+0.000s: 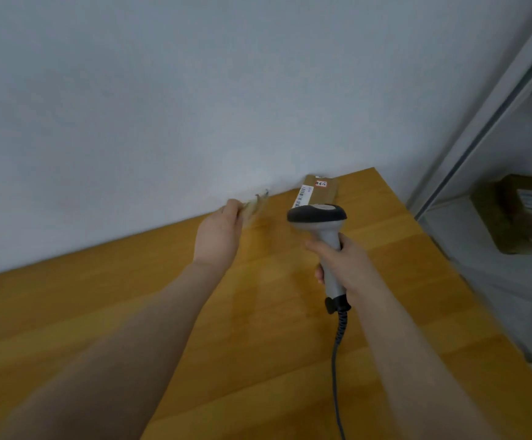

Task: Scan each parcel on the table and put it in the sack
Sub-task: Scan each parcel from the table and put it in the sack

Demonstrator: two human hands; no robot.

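At the far edge of the honey-coloured wooden table (99, 312), against the pale grey wall (163, 90), lies the flat brown cardboard parcel (322, 193). A white barcode label and a small red-bordered sticker face up on it. Its long axis seems to run away from the person toward the wall, leaning slightly right, and the barcode strip follows that line.

The right hand (337, 258) wraps its fingers firmly round the handle of the grey-and-black handheld barcode scanner (317, 214), whose coiled dark cable (337, 344) trails down toward the body. The scanner's head sits directly between the person and the parcel and covers the parcel's near end in this view, so the label lies just beyond the nose, almost in line with it.

The left hand (218, 233) reaches forward to the left of the scanner, clearly apart from the parcel. Its fingertips are smeared by blur, with a faint brownish streak at them, so I cannot tell whether they are spread or pinching something.

By my reading, the scan depends on tipping the nose down onto the barcode strip, and the pick-up then means the left hand crossing rightward. The sack is out of view. A dark brown wrapped box (519, 214) rests on the grey metal shelf (480, 138) at right.
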